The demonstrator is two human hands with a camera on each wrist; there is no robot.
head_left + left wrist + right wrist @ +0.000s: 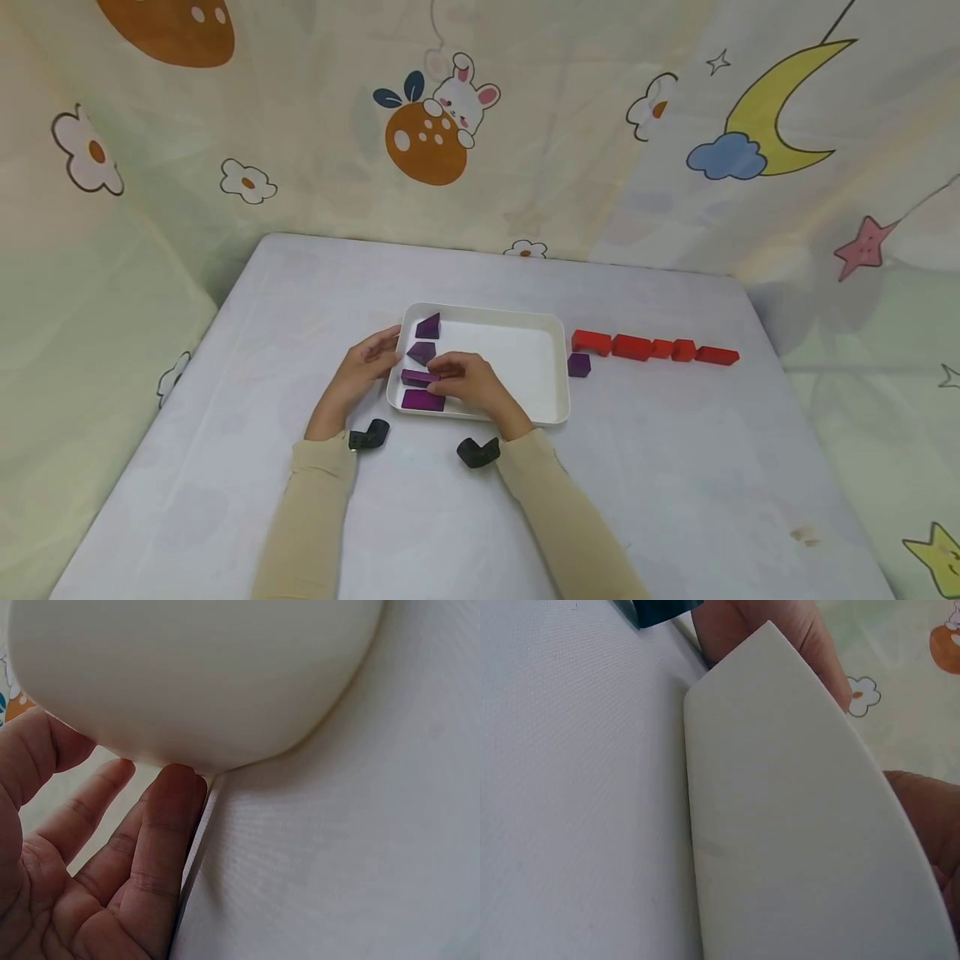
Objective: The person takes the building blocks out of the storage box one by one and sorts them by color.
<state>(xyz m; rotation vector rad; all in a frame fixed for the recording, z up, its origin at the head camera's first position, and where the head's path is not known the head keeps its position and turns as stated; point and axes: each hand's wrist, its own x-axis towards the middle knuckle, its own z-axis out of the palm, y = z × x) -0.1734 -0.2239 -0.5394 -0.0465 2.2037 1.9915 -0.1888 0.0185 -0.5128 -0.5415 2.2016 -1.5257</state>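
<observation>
A shallow white tray [510, 367] lies on the table, with several purple blocks lined up along its left side. My left hand [358, 377] holds the tray's left edge, its thumb at the rim and fingertips against the outer wall, as the left wrist view shows. Reaching over the front rim, my right hand [472, 383] pinches the right end of a narrow purple block [417, 377]. Just below that block lies a flat purple block [423, 401]. Farther back are a pointed purple block [421, 353] and a slanted one [428, 326]. The tray wall [802, 825] hides most of the right fingers in the right wrist view.
Right of the tray, several red blocks [632, 347] form a row on the white-covered table [675, 467]. One purple block [579, 365] sits beside the tray's right wall, below the row's left end. A patterned cloth [555, 125] hangs behind the table.
</observation>
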